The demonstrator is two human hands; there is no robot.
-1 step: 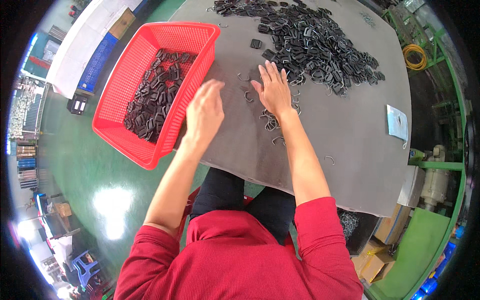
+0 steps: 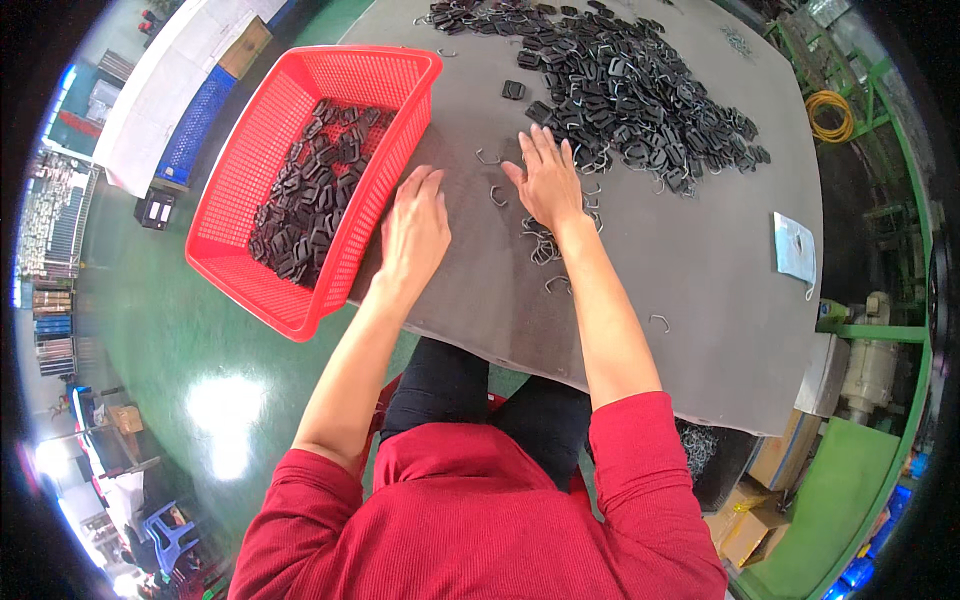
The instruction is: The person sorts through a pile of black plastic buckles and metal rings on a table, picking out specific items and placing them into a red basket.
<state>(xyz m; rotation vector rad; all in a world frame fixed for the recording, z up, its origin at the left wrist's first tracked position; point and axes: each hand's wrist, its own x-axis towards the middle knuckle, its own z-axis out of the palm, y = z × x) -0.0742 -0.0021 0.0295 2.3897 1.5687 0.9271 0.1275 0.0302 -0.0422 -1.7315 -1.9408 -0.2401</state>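
Note:
My right hand (image 2: 549, 182) lies palm down with its fingers stretched out, at the near edge of a heap of black plastic buckles (image 2: 625, 90), many with bent wire hooks on them. Loose metal wire hooks (image 2: 541, 246) are scattered beside and below that hand. My left hand (image 2: 416, 232) is over the table beside the red plastic basket (image 2: 408, 125), fingers extended and slightly apart, with nothing visible in it. Inside the basket, more black buckles (image 2: 310, 195) are piled. A single buckle (image 2: 513, 90) sits apart from the heap.
The grey table (image 2: 700, 290) carries a light blue face mask (image 2: 794, 246) near its right edge. Beyond that edge stand a green metal frame (image 2: 880, 330) with a coiled yellow hose (image 2: 830, 114) and cardboard boxes (image 2: 757, 530). Green floor (image 2: 150, 320) shows at the left.
My left hand's fingers have straightened and come apart from a more curled pose. My right hand has hardly moved.

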